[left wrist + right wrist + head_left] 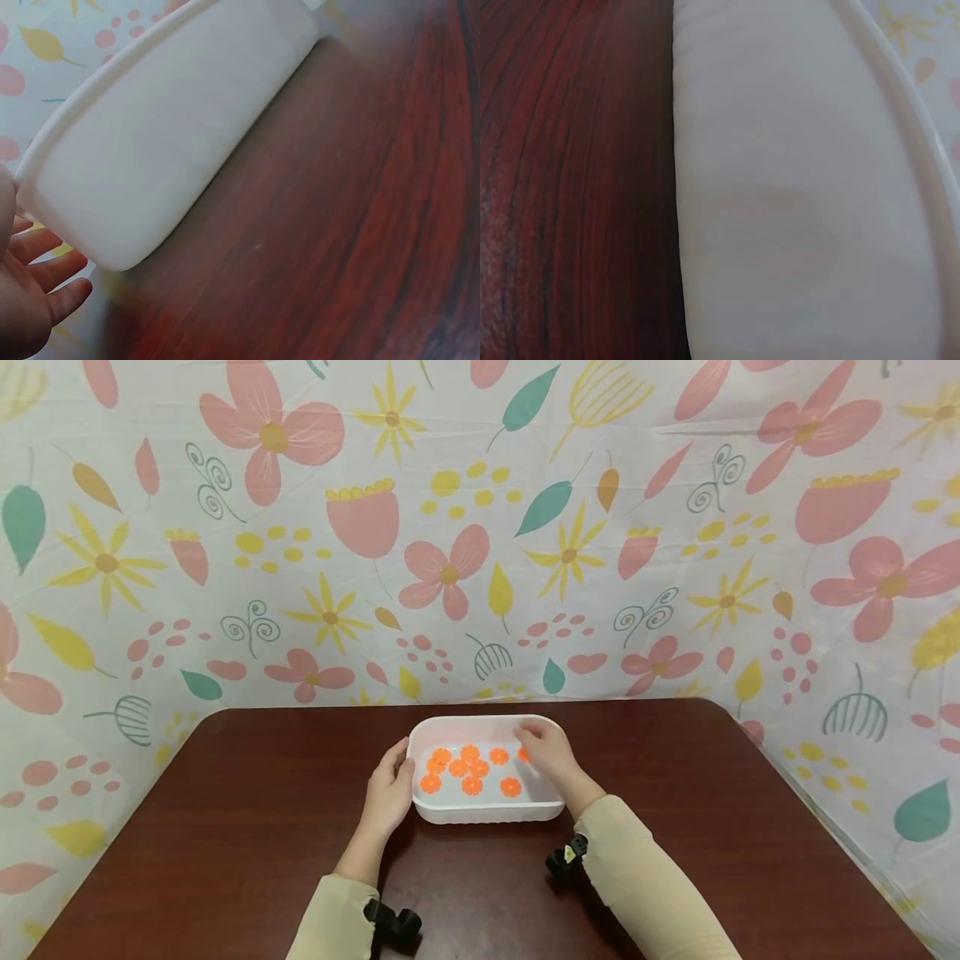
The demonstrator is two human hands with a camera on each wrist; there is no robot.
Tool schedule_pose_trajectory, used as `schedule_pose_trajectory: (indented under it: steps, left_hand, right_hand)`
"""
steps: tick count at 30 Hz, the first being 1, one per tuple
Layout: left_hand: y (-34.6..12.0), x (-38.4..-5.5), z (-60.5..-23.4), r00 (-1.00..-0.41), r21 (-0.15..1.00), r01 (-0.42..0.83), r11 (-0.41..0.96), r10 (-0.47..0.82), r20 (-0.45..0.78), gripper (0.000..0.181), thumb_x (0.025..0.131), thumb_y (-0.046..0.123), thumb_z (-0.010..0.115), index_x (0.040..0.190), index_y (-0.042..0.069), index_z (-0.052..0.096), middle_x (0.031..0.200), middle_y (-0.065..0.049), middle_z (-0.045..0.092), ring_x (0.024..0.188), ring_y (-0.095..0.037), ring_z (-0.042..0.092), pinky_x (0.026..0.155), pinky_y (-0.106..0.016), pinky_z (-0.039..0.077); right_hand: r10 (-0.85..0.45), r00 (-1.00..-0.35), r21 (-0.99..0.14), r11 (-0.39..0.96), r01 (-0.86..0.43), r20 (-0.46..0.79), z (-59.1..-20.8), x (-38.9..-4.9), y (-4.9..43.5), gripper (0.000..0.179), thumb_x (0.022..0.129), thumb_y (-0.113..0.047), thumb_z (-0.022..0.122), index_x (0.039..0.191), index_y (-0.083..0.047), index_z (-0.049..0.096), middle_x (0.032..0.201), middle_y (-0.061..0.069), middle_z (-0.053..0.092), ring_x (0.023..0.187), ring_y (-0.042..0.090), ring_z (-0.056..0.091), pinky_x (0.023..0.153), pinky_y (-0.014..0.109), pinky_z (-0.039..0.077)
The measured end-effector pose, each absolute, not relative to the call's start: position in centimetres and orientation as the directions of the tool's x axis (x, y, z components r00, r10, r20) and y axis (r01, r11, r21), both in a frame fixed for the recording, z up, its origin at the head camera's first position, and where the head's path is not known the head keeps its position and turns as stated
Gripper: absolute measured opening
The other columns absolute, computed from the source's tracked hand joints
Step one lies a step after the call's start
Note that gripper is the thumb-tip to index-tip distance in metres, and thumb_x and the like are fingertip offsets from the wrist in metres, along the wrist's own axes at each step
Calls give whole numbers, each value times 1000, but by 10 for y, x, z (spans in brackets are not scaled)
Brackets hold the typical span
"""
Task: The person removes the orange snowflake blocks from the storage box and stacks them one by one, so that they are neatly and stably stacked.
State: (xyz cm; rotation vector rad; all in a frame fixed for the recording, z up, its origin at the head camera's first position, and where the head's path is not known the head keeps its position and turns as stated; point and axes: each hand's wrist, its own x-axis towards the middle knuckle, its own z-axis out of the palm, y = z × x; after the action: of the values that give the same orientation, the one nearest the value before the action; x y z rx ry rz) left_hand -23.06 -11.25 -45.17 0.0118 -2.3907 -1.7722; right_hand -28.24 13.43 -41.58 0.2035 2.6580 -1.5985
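Observation:
A white rectangular tray point(487, 815) with raised walls stands on the dark wooden table. Scattered on its floor are several orange, scalloped, flower-shaped pieces point(472, 786). My left hand point(387, 787) is at the tray's left end, thumb by the rim; in the left wrist view its fingers point(56, 270) are extended and spread outside the wall. Reaching over the right side, my right hand point(549, 750) has bent fingers inside the tray, just above a partly covered orange piece point(523, 754). I cannot tell whether those fingertips pinch anything. Only the tray's outer wall point(795, 180) fills the right wrist view.
The brown table point(262, 827) extends to both sides and in front of the tray. A white cloth with printed flowers and leaves point(450, 568) hangs behind the table's far edge. Small black devices point(393, 925) are strapped at both wrists.

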Motion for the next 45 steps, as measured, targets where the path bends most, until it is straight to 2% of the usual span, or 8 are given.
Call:
schedule_pose_trajectory:
  steps: [10,13,16,22,27,35,39,45]
  left_hand:
    - [-112,-230,-453,-991,956,72,286,-84,100,47,100,20,42,145,8,37,143,-17,45,129,-31,46,103,-49,40]
    - [-113,-230,-454,-991,955,73,288,-84,101,46,100,20,42,145,9,37,143,-17,45,128,-31,46,103,-49,40]
    - [-113,-230,-454,-992,955,68,289,-83,96,47,100,21,41,145,10,37,143,-17,45,129,-31,46,104,-49,40]
    - [-113,-231,-454,-992,953,66,295,-84,95,47,100,21,42,145,8,37,143,-17,45,130,-32,45,104,-50,39]
    - [-114,-230,-454,-992,952,66,298,-86,96,46,100,20,41,144,8,38,143,-17,45,130,-32,45,105,-50,37]
    - [-114,-230,-453,-993,955,66,290,-75,91,47,100,24,41,145,10,37,142,-16,46,129,-30,46,106,-49,38]
    - [-114,-230,-454,-993,955,62,290,-76,88,48,100,23,41,145,10,36,143,-15,46,129,-30,45,106,-49,37]
    - [-115,-230,-453,-992,954,67,291,-80,94,47,100,22,42,145,10,37,143,-16,46,130,-31,45,106,-49,37]
  right_hand:
    - [82,-979,-850,488,201,-184,-416,-280,134,47,98,-23,44,138,1,45,142,20,45,127,30,46,107,44,37]
    - [73,-981,-847,496,192,-179,-417,-280,134,45,98,-21,44,136,2,47,137,21,49,117,28,51,101,42,43]
    - [73,-982,-836,516,184,-172,-419,-280,135,40,96,-16,48,131,2,53,129,20,55,100,26,56,86,36,49]
    - [75,-980,-811,551,196,-186,-421,-280,136,37,84,-3,60,120,6,59,110,20,60,76,22,56,65,27,50]
    - [68,-973,-803,553,222,-222,-424,-282,135,37,82,-3,64,118,3,60,103,17,60,71,18,54,62,24,50]
    - [70,-990,-705,696,139,-125,-426,-280,136,29,80,-2,61,109,2,65,96,13,63,79,19,54,67,26,48]
    - [56,-979,-744,641,187,-198,-426,-278,134,30,82,-4,62,111,1,64,94,12,62,66,16,55,58,23,50]
    - [-26,-972,-725,671,156,-234,-422,-277,130,34,79,-12,71,110,-2,65,93,9,62,64,15,55,58,22,48]
